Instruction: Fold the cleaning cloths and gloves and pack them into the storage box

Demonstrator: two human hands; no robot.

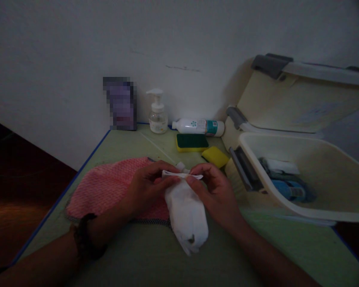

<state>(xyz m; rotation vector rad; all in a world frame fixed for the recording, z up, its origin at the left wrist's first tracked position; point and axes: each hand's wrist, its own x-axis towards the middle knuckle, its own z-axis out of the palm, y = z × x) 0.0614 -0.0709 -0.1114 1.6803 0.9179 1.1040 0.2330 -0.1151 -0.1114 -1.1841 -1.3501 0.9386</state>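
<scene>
Between both hands is a soft white bag [187, 211], its narrow flattened edge turned up toward the wall and its rounded, bulging end toward me. My left hand [151, 183] pinches the left part of that edge between thumb and fingers. At the right part, my right hand [212, 189] grips it the same way, the thumb on the near side. What the bag contains is hidden. Under my left forearm and hand lies a pink textured cloth [107, 183] with a dark stitched border, partly covered by the arm and the bag.
Toward the wall stand a pump bottle [158, 119] and a blurred-out upright panel [122, 105]. A white bottle [197, 126] lies sideways behind a green-and-yellow sponge [192, 142] and a yellow sponge [215, 156]. At right, a lidded bin [290, 207] stands open, holding a blue item [288, 190].
</scene>
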